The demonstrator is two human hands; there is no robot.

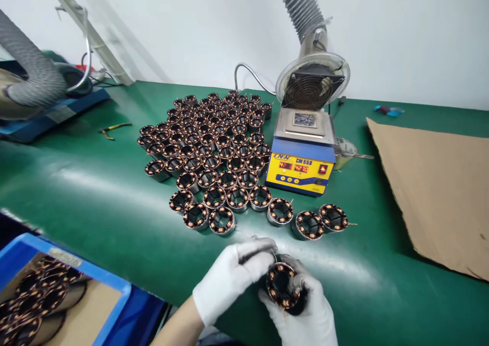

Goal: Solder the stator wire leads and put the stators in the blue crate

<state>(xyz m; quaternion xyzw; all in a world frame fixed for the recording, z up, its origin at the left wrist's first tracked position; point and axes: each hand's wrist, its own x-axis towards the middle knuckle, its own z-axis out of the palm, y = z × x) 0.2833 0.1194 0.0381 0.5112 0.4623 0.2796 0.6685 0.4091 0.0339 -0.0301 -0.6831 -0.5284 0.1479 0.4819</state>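
My right hand (311, 297), in a white glove with dark fingertips, wraps round a motor stator (282, 286) near the front of the bench. The stator is a metal ring with copper windings and a dark inner opening, which faces up towards me. One copper lead pokes out at its lower edge. My gloved left hand (239, 269) is at the stator's upper left rim, thumb and fingers pinched together. At their tips a thin wire end (274, 256) shows, partly hidden by the glove.
Many like stators (206, 132) stand grouped on the green bench (95, 183). Behind is a blue and yellow solder pot (300, 167) under a fume hood (313, 81). Cardboard (439, 183) lies right, cutters (114, 128) left. A blue bin (114, 290) at lower left holds more stators.
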